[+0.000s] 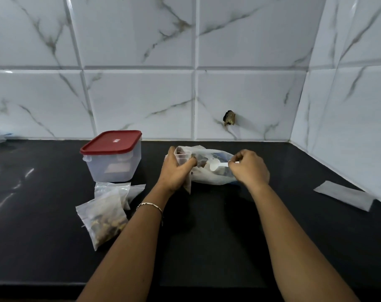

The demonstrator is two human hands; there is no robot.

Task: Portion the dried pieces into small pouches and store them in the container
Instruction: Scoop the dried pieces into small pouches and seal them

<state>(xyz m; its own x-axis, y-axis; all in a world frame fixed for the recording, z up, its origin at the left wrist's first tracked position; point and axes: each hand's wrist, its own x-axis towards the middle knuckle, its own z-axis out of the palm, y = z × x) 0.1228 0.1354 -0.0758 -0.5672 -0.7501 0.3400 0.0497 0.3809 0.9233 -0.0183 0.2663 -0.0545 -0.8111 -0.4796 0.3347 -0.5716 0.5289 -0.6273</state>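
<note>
Worktop: a glossy black stone worktop (207,247) carried everything.
Filled pouch: nearest, at the left, a small clear plastic filled pouch (104,221) packed with brown bits lay flat. It was probably light and soft with a shifting load, so best lifted by its top edge.
Empty pouches: just behind and touching it lay a few flat, clear empty pouches (122,188). The thin, slippery film was likely to cling, so best peeled apart at a corner.
Left hand: the left hand (176,171) had its fingers curled round the mouth of a small clear open pouch (180,154), partly filled.
Right hand: the right hand (250,168) pinched the handle of a small white plastic spoon (217,166), its bowl pointing toward the open pouch.
Supply bag: a large crumpled translucent supply bag (215,179) lay on its side between the hands. It looked floppy and likely to sag unless its mouth was held.
Dried pieces: dark brown dried pieces (201,163) showed inside the bag. They were probably light and brittle, better scooped than squeezed.
Container: a clear rectangular plastic container (111,168) with a red lid (111,141) on it stood left of the hands. It looked rigid and light, best held by its sides.
Paper strip: a white paper strip (344,195) lay far right.
Wall: a white marbled tiled wall (141,94) rose behind.
</note>
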